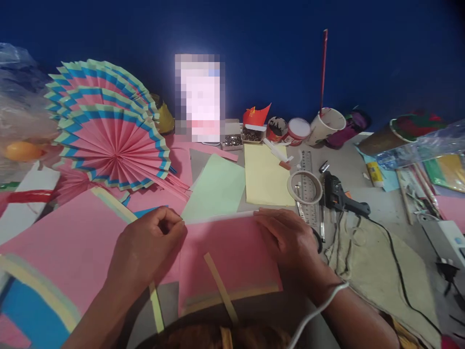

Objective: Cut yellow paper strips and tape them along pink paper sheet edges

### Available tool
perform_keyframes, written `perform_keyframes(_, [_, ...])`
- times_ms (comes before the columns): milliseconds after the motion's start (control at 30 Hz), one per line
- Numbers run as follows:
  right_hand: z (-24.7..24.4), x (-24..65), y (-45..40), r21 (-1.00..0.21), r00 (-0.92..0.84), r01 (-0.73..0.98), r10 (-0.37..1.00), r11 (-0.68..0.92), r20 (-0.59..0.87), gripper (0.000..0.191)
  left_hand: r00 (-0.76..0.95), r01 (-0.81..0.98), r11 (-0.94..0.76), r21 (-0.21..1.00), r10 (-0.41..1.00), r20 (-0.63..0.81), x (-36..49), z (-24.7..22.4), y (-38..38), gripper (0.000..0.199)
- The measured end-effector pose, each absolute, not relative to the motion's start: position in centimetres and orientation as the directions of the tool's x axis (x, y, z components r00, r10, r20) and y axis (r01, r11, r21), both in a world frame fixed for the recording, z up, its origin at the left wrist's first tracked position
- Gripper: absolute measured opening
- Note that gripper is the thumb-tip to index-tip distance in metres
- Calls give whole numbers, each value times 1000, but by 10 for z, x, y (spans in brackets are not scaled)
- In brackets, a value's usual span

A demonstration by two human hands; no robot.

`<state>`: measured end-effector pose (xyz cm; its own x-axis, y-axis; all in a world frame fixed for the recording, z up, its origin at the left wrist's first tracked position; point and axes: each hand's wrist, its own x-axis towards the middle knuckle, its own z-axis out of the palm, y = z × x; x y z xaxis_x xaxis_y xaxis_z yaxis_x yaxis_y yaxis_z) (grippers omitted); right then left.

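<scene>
A pink sheet of paper (pixel 232 252) lies in front of me, with a pale strip along its far edge and a yellowish band along its near edge. At its far left corner, my left hand (pixel 148 242) is closed, thumb and forefinger pinched on the edge. My right hand (pixel 290 237) rests over the far right corner, its fingers stretched out flat along the edge; its thumb is hidden. A narrow yellow paper strip (pixel 221 288) crosses the sheet's near side. Another pink sheet with striped borders (pixel 69 252) lies left of my left hand.
Pleated paper fans (pixel 116 145) stand at the back left. Beyond the sheet are green paper (pixel 218 186) and yellow paper (pixel 269 177). To the right lie a tape roll (pixel 289 188), a ruler (pixel 308 213), a glue gun (pixel 339 196) and a cloth (pixel 395 271). Cups (pixel 327 127) line the back.
</scene>
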<state>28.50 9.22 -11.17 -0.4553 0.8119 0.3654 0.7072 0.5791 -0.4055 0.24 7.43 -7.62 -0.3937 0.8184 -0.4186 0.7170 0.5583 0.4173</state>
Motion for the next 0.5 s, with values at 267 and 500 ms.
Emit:
perform_keyframes(267, [-118,284,96,-429,-508,700,821,570,262,29,-383,788,502,356,853,-356,5,-63,75,16])
perform_keyframes(500, [-114,281,98,-388,-497,756,848,526,182,29,-453,599,463,653,869,-200,-18,-67,65,20])
